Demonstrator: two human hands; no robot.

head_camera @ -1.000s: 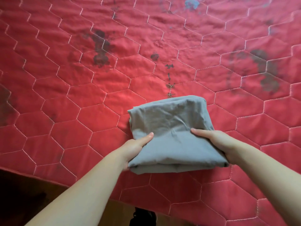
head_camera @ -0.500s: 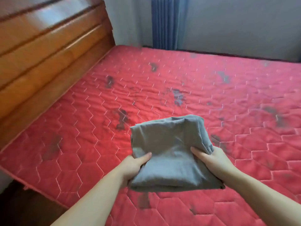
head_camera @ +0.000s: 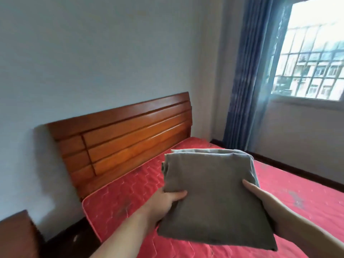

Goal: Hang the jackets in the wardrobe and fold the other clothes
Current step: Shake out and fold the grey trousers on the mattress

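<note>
Folded grey cloth (head_camera: 210, 198), lower centre of the frame, is held above the red mattress (head_camera: 119, 203). The left hand (head_camera: 165, 202) and right hand (head_camera: 264, 205) clamp its near edges, thumbs on top. This piece looks finished; it isn't put down yet. No jackets or wardrobe show.

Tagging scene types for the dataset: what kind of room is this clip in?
Almost certainly a bedroom: a bed with a red quilted mattress and wooden headboard, plus a blue curtain beside a barred window. Both hands hold a folded grey garment.
</note>
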